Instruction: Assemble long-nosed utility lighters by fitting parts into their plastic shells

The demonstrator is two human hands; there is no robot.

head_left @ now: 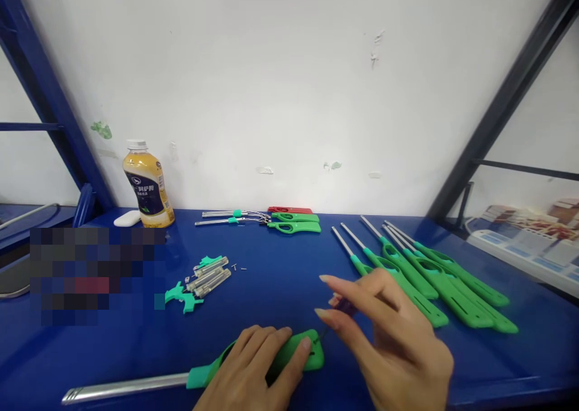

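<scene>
Green lighter (197, 376): lies flat on the blue table (280, 266) at the near side, with metal barrel to the left and handle end to the right. Is held down under the left hand (257, 369), with thumb laid on the handle end. In the right hand (398, 345), just beside that end: a small dark tool (346, 305), gripped between thumb and fingers, mostly hidden, with a thin shaft sloping toward the handle; cannot tell whether touching. Near the right hand, several more green lighters (409, 272) side by side. Farther left, clear tubes (212, 281), teal plastic parts (183, 296) and tiny metal pieces (234, 267). By the wall (289, 85), green handles (296, 226) and a red handle (289, 210), near thin metal barrels (217, 221); at far left, an upright yellow bottle (147, 185) beside a white rounded object (127, 219)
</scene>
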